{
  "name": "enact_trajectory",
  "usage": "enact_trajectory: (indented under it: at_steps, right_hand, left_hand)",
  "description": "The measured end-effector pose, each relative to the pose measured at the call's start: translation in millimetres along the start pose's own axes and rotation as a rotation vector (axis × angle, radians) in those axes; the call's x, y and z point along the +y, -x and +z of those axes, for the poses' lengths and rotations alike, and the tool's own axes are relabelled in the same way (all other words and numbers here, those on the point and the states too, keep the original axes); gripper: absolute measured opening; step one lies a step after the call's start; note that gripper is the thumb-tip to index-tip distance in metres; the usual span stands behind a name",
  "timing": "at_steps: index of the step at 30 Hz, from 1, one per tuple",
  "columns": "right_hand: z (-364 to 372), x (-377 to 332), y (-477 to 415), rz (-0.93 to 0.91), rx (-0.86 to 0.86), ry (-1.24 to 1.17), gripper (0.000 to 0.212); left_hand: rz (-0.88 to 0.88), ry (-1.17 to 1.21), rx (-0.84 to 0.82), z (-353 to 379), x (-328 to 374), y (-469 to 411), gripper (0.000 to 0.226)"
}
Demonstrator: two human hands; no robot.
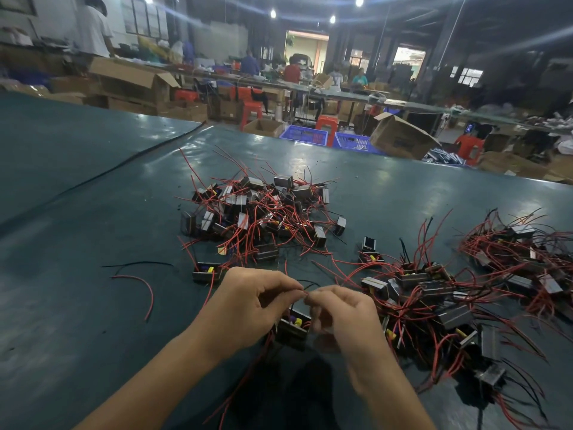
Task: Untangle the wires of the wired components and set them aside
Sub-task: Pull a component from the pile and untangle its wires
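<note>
- A thin lead [305, 293] is pinched at one spot by both the left hand [248, 308] and the right hand [344, 315], with their fingertips met.
- Its transformer [293, 332] is seen just below the pinch, between the palms and equally near both, the lead running upward.
- A dark block is made out, with yellow and purple parts on top.
- The tangled pile [260, 212] is seen well ahead, and a second heap [434, 299] just beside the right hand.

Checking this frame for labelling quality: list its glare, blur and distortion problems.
Head view: ceiling lamps flare into streaks; glare patches shine on the green table; the wide-angle lens bends the table's far edge; the right hand, pinching a red wire with the left hand, is blurred at its lower fingers.
</note>
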State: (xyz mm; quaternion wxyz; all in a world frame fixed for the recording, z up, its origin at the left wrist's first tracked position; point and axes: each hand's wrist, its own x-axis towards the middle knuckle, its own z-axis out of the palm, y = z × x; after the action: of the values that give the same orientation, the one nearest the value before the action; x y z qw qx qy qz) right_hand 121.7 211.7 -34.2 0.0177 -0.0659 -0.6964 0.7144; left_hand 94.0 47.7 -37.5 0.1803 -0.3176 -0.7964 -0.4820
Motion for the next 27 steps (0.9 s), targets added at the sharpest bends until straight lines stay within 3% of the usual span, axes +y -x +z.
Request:
enact_trajectory:
  at_steps: [2, 4, 6, 9, 11, 16, 20, 27]
  right_hand:
    - [-3, -4, 1, 0.315, -0.069, -0.235, 0.028]
    - [-6, -4, 0, 0.388, -0.097, -0.264, 0.031]
    - [-5, -3, 1, 0.180, -0.104, -0.162, 0.030]
    - [-11, 1, 0, -0.574, 0.016, 0.409, 0.018]
    - [-16, 4, -3, -0.872, 0.030, 0.658, 0.010]
    - [-19, 7, -1, -0.927, 0.002, 0.766, 0.029]
    - [-19, 7, -3, -0.995, 0.010, 0.775, 0.018]
    - [-22, 5, -6, -0.987, 0.015, 0.748, 0.018]
  left_hand:
    - [0.101, -0.068, -0.025, 0, 0, -1, 0.012]
    - [0.154, -0.097, -0.036, 1, 1, -1, 0.015]
    - [0.096, -0.033, -0.011, 2, 1, -1, 0.012]
    - [-0.105, 0.163, 0.011, 0, -2, 0, 0.010]
    - [-0.165, 0.209, 0.004, -1, -4, -1, 0.011]
    - [-0.234, 0.236, -0.023, -2, -7, -1, 0.008]
    - [-0.236, 0.229, -0.084, -6, -8, -3, 0.010]
    - [-0.228, 0.223, -0.217, -13, -4, -4, 0.019]
